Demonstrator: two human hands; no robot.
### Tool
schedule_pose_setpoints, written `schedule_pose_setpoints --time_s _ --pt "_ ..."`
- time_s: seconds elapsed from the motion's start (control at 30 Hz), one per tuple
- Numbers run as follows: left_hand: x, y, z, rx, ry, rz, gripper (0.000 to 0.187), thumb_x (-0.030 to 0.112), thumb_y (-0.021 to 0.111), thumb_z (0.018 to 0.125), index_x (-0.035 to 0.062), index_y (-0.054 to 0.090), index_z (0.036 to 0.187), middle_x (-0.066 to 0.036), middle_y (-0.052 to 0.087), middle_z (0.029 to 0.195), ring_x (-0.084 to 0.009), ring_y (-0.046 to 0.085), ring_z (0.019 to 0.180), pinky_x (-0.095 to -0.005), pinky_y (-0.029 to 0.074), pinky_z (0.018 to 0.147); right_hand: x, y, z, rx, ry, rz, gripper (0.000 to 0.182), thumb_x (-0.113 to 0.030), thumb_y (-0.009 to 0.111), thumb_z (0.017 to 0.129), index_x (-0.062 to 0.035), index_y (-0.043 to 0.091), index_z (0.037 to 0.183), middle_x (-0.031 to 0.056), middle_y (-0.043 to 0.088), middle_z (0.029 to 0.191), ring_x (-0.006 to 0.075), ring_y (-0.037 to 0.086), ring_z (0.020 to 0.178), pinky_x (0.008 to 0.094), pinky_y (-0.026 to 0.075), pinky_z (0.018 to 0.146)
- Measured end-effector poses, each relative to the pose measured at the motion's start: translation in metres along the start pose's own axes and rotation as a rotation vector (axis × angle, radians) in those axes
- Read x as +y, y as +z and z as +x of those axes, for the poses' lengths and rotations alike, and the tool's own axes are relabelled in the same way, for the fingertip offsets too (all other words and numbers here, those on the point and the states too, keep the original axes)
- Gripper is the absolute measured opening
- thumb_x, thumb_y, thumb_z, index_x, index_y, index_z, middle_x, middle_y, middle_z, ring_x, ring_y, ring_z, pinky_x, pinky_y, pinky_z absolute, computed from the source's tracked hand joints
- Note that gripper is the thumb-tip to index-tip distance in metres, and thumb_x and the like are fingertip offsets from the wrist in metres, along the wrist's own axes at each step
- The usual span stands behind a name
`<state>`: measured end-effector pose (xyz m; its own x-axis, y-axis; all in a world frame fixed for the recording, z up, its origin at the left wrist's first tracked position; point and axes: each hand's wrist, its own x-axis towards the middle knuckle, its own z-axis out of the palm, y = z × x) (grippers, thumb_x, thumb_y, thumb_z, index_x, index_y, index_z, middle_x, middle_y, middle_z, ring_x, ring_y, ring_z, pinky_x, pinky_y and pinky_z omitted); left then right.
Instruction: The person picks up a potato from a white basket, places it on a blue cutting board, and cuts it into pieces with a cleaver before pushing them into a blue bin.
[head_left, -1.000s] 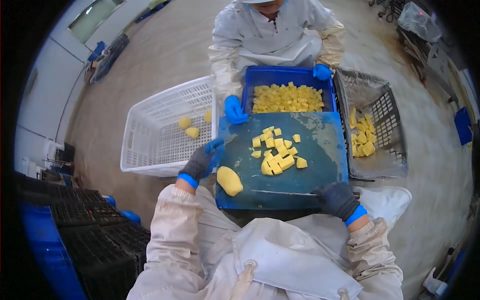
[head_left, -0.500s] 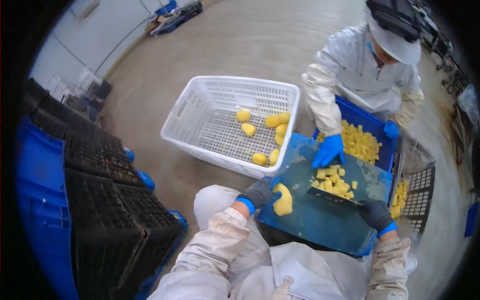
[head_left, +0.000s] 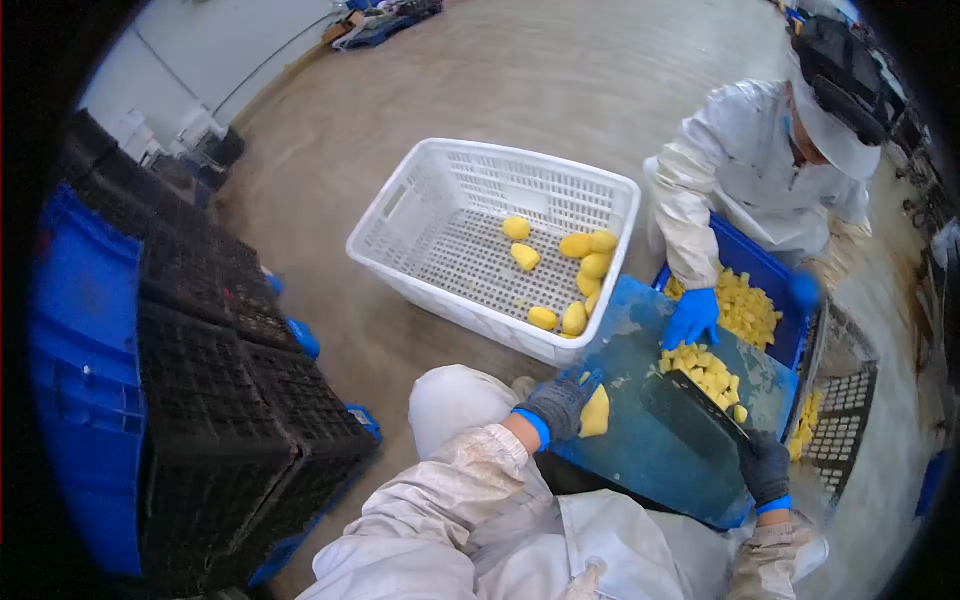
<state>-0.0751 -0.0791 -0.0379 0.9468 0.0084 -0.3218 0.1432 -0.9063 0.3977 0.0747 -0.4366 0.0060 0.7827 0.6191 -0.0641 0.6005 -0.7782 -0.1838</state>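
My left hand (head_left: pixel 560 403), in a dark grey glove, rests on a peeled yellow potato piece (head_left: pixel 595 411) at the left edge of the blue cutting board (head_left: pixel 640 440). The fingers lie along its upper left side. In my right hand (head_left: pixel 765 467), also gloved in grey, is the handle of a wide dark knife (head_left: pixel 702 402). Its blade stands against the near side of a pile of potato cubes (head_left: pixel 712 374). A co-worker's blue-gloved hand (head_left: pixel 692 318) touches the board just beyond the pile.
A white basket (head_left: pixel 465 310) with several peeled potatoes (head_left: pixel 596 265) stands beyond the board. Behind the board, a blue crate (head_left: pixel 765 262) holds cubes, with the co-worker (head_left: pixel 750 150) leaning over it. Black crates (head_left: pixel 210 420) are stacked at left; another black crate (head_left: pixel 845 420) is at right.
The view has shifted, moving the scene mostly right. The knife and cube pile have moved toward the board's far right side, and the blade is angled more steeply. My left hand stays by the potato.
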Motion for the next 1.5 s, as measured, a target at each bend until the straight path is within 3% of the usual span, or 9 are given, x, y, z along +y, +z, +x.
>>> schedule_pose_setpoints --time_s 0.17,0.23,0.3,0.33,0.53,0.67,0.73,1.13,1.5 --pt "0.002 0.013 0.002 0.112 0.082 0.001 0.078 0.026 0.068 0.069 0.0062 0.033 0.135 -0.022 0.035 0.136 -0.038 0.036 0.124 -0.0439 0.035 0.101 -0.019 -0.002 -0.041 0.113 -0.02 0.148 0.018 -0.016 0.061 0.076 -0.0115 0.065 0.092 0.0124 0.061 0.08 0.0335 0.059 0.072 0.0424 0.047 0.065" --pt "0.019 0.002 0.003 0.021 0.065 -0.012 0.079 0.033 0.066 0.069 0.0029 0.034 0.134 -0.022 0.037 0.134 -0.0373 0.032 0.128 -0.0453 0.035 0.1 -0.031 -0.006 -0.055 0.114 0.01 0.123 0.02 -0.015 0.061 0.075 -0.0121 0.065 0.094 0.0121 0.062 0.081 0.0327 0.059 0.073 0.0419 0.047 0.065" --pt "0.033 0.001 0.006 0.015 -0.012 -0.02 0.079 0.036 0.066 0.069 0.0021 0.035 0.134 -0.023 0.038 0.132 -0.0375 0.034 0.126 -0.0454 0.037 0.098 -0.047 -0.01 -0.065 0.042 0.04 0.116 0.022 -0.014 0.061 0.074 -0.0126 0.066 0.096 0.0124 0.063 0.081 0.0315 0.06 0.073 0.0413 0.048 0.064" --pt "0.048 -0.005 0.003 0.074 -0.011 0.0 0.075 0.035 0.068 0.07 0.0022 0.038 0.13 -0.024 0.043 0.123 -0.0392 0.044 0.115 -0.0437 0.039 0.096 -0.052 -0.009 -0.072 0.042 0.067 0.114 0.022 -0.014 0.061 0.074 -0.0126 0.066 0.096 0.0124 0.063 0.081 0.0315 0.06 0.073 0.0413 0.048 0.064" --pt "0.043 0.029 0.012 0.23 0.151 -0.016 0.075 0.038 0.068 0.07 0.0 0.039 0.128 -0.024 0.046 0.117 -0.0394 0.047 0.107 -0.0442 0.039 0.094 -0.075 0.004 -0.094 0.134 0.129 0.271 0.017 -0.015 0.056 0.08 -0.0105 0.065 0.094 0.0138 0.062 0.078 0.0333 0.06 0.071 0.0414 0.048 0.062" --pt "0.047 0.039 0.004 0.203 0.077 -0.106 0.074 0.039 0.068 0.072 -0.0007 0.04 0.128 -0.025 0.047 0.116 -0.0397 0.047 0.108 -0.0441 0.038 0.094 -0.076 0.011 -0.101 0.167 0.173 0.365 0.017 -0.018 0.056 0.081 -0.0081 0.064 0.094 0.016 0.062 0.077 0.0356 0.06 0.07 0.0425 0.048 0.061" --pt "0.043 0.045 -0.004 0.404 0.059 -0.08 0.064 0.036 0.067 0.074 0.0005 0.045 0.122 -0.024 0.05 0.11 -0.0398 0.048 0.104 -0.0452 0.039 0.091 -0.076 0.014 -0.099 0.17 0.203 0.328 0.018 -0.019 0.057 0.081 -0.0063 0.063 0.093 0.0179 0.061 0.076 0.0374 0.059 0.069 0.0438 0.047 0.06" --pt "0.051 0.053 -0.014 0.36 -0.063 -0.184 0.031 0.035 0.056 0.083 0.0052 0.054 0.09 -0.021 0.054 0.088 -0.0379 0.055 0.086 -0.0483 0.04 0.077 -0.105 0.004 -0.072 -0.001 0.128 0.249 0.018 -0.022 0.057 0.081 -0.0048 0.061 0.087 0.0196 0.061 0.076 0.0374 0.059 0.07 0.0446 0.047 0.062" --pt "0.049 0.052 -0.004 0.366 -0.102 -0.222 0.027 0.031 0.058 0.081 0.0046 0.058 0.087 -0.021 0.056 0.089 -0.0379 0.056 0.084 -0.0472 0.043 0.075 -0.107 -0.012 -0.043 -0.213 0.061 0.071 0.018 -0.021 0.054 0.083 -0.0045 0.06 0.086 0.018 0.062 0.074 0.0354 0.061 0.068 0.0448 0.047 0.061"
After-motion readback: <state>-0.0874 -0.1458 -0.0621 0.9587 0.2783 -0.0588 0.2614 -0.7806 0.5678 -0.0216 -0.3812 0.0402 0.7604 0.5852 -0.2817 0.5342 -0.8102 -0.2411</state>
